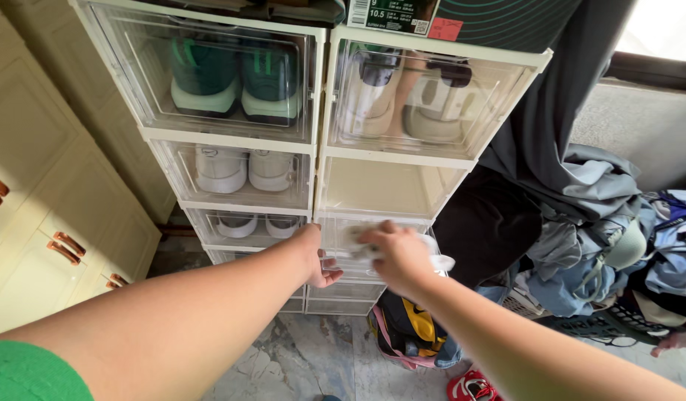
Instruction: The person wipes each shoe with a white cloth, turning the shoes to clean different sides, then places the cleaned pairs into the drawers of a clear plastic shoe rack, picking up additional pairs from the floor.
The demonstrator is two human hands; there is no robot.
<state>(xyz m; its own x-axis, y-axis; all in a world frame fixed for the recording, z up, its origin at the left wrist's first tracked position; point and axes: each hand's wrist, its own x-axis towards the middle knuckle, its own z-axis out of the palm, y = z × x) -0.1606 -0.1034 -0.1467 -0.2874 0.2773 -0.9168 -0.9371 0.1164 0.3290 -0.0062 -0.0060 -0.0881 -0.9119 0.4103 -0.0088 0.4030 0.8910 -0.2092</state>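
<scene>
— White shoe [373,249], pale and blurred, where is it exactly?
— At the mouth of the third clear plastic shoe box [335,234] down in the right-hand column of the stacked transparent shoe boxes, about five o'clock from the middle of the view. The right hand [397,256] is clenched over it, fingers wrapped around its top.
— And the left hand [317,260]?
— Just at nine o'clock of the right one, at the seam between the two columns. Its fingers curl loosely near the box front; I cannot tell whether they grip anything.
— What fills the other boxes?
— At eleven o'clock, a pair of green trainers with mint soles [235,78]. Below them a pair of white trainers [243,169], and below that another white pair [255,224]. At one o'clock sits a pair of white-and-black trainers [406,100]. The box [391,186] beneath that pair looks empty.
— Around the stack?
— Cream cabinet with copper-coloured handles [64,247] at nine o'clock. A heap of grey and blue clothes [595,245] at three o'clock. A black-and-yellow bag [406,330] on the marble floor [306,356] at six o'clock, with a red shoe [471,388] beside it
</scene>
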